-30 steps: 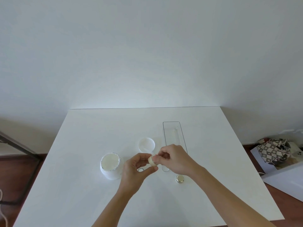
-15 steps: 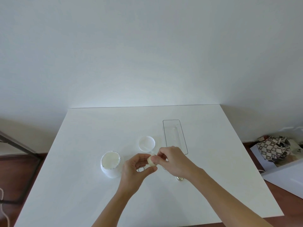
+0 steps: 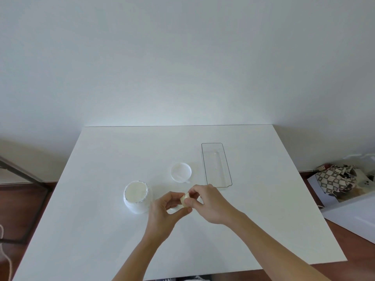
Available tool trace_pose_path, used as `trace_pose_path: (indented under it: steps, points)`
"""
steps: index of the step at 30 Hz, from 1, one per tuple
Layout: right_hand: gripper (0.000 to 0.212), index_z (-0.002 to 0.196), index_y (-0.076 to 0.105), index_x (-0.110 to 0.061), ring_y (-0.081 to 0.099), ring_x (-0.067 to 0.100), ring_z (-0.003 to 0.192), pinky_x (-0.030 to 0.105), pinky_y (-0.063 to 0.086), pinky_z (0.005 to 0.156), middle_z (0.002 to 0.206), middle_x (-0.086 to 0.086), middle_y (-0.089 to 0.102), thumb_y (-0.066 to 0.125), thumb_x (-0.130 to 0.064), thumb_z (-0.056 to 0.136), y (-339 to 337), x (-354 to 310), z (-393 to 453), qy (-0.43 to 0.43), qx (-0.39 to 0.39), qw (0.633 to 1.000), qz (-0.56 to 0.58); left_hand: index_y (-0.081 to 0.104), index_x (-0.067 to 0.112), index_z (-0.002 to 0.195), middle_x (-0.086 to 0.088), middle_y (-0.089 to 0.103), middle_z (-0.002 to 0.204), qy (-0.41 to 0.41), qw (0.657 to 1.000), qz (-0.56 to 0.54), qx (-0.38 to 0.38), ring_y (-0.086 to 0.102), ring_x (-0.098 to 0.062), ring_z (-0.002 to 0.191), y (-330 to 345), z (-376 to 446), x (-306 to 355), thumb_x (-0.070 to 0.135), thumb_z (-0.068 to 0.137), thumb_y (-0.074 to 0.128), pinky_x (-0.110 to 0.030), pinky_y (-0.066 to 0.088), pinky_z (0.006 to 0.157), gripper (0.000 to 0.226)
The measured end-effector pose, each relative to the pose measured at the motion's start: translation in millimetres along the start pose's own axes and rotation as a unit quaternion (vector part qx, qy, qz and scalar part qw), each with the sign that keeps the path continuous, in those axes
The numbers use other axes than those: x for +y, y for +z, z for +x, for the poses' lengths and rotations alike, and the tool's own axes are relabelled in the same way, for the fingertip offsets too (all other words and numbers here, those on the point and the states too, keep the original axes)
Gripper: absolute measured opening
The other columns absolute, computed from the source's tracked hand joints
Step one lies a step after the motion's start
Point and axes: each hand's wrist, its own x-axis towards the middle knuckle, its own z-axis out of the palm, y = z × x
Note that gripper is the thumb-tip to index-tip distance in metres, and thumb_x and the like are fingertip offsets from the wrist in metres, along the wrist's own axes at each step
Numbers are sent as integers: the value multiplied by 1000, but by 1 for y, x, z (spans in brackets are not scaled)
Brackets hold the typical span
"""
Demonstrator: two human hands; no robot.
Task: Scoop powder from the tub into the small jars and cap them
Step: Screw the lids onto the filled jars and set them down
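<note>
I hold the small cream-coloured jar (image 3: 185, 200) up between both hands, over the white table (image 3: 101, 230) — close to me so I can see it. My left hand (image 3: 163, 214) pinches it from below to keep it steady. My right hand (image 3: 209, 202) curls its fingers round the top, I think to twist the cap. The round white tub of powder (image 3: 137, 196) stands open just to the left, its flat white lid (image 3: 181, 172) behind — both near for scooping. The clear plastic tray (image 3: 216, 165) waits at the right.

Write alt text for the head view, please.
Both hands, left hand and right hand, pinch a small jar above a white table. An open tub of white powder, its lid and a clear tray lie nearby.
</note>
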Motion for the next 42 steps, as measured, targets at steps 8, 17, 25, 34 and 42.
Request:
trace_pose_path:
  steps: [8, 17, 25, 34, 42]
  points:
    - [25, 105, 58, -18, 48, 22, 103, 37, 42, 93, 105, 0, 61, 56, -38, 91, 32, 35, 2, 62, 6, 994, -84, 56, 26, 120, 10, 65, 107, -69, 991, 118, -9, 62, -3, 97, -2, -3, -40, 19, 62, 96, -14, 47, 75, 71]
    - [27, 114, 50, -16, 43, 25, 104, 33, 32, 86, 110, 2, 56, 45, -34, 94, 68, 85, 11, 46, 17, 947, -316, 39, 6, 145, -11, 47, 138, -156, 965, 213, 11, 55, -22, 114, 4, 16, -87, 8, 76, 84, -27, 41, 94, 82]
    - [25, 112, 51, -15, 42, 27, 102, 36, 30, 85, 106, 4, 55, 45, -31, 94, 84, 96, 16, 36, 11, 934, -356, 55, 5, 134, -10, 56, 127, -143, 960, 239, 35, 61, -25, 107, 11, 30, -102, 9, 76, 84, -30, 47, 91, 65]
    - [45, 121, 50, -17, 46, 25, 103, 34, 37, 86, 109, 3, 55, 50, -51, 90, 78, 99, 24, 72, 50, 948, -305, 69, 16, 115, -1, 61, 110, -132, 955, 257, 73, 62, -24, 98, 16, 39, -113, 15, 78, 83, -29, 46, 78, 40]
    - [33, 130, 43, -18, 47, 30, 106, 34, 42, 86, 120, 13, 46, 47, -26, 98, 65, 96, 58, 146, 35, 952, -266, 68, 14, 106, 3, 62, 102, -112, 963, 234, 69, 59, -16, 86, 13, 36, -114, 18, 76, 85, -21, 42, 71, 34]
